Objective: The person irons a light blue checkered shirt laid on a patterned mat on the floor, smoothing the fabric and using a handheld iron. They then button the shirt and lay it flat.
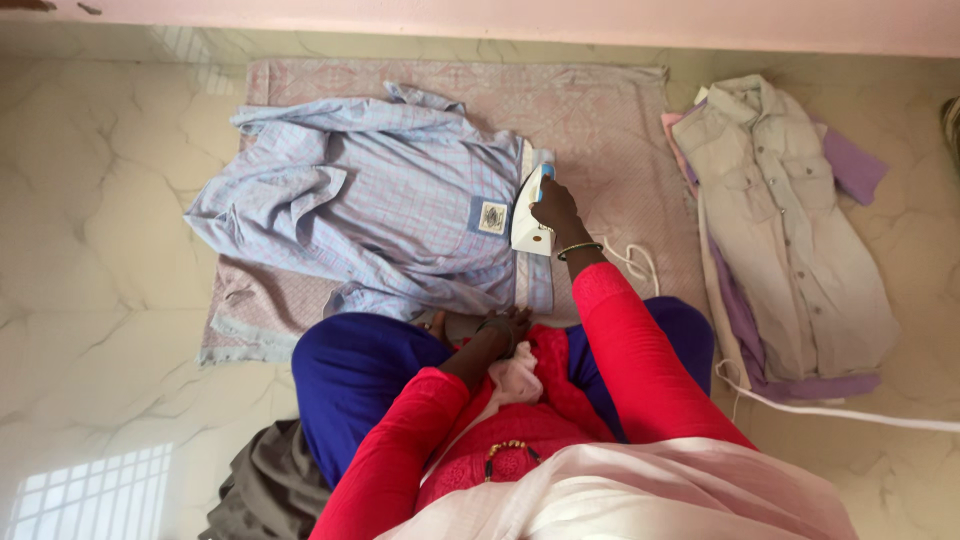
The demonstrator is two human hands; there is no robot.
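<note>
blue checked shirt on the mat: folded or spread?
Spread. The shirt lies flat and open on the mat, sleeves out to the side, pocket up. The right hand holds the iron at its edge.

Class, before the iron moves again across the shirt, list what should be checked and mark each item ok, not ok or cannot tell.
1. Right hand grips the iron firmly: ok.
2. Left hand is clear of the iron, near the lap: ok.
3. Checked shirt lies flat on the pink cloth: not ok, sleeves are rumpled.
4. White cord is clear of the iron's path: ok.
5. Iron's heat setting: cannot tell.
6. Folded clothes pile is apart from the iron: ok.
</note>
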